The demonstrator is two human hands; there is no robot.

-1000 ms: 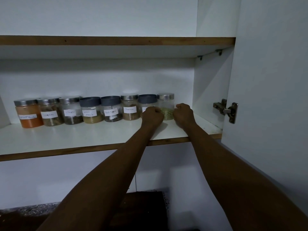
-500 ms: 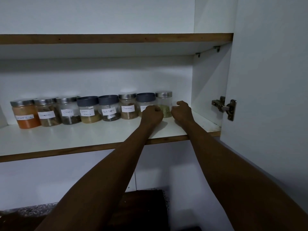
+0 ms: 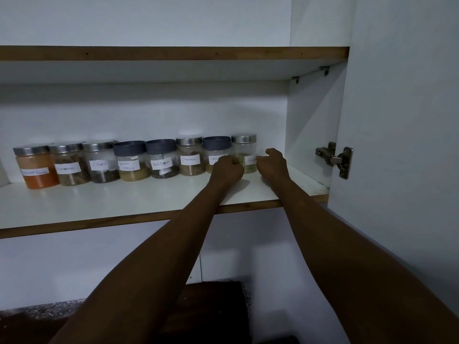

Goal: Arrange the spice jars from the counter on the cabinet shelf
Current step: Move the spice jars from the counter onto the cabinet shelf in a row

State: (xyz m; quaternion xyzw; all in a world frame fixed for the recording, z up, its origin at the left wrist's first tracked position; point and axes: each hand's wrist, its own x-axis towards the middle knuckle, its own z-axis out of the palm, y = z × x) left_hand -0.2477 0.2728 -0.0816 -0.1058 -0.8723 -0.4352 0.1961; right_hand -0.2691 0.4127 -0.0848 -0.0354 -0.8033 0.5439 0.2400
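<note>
Head view shows eight labelled spice jars (image 3: 139, 161) in a row at the back of the cabinet shelf (image 3: 124, 202). The left hand (image 3: 227, 167) is a curled fist in front of the coriander jar (image 3: 215, 153); whether it grips anything I cannot tell. The right hand (image 3: 273, 163), fingers loosely curled, reaches the label of the end jar (image 3: 244, 153), a clear steel-lidded one holding greenish seeds. Risk, as I judge it: a nudge could tip it or knock the tight row crooked.
</note>
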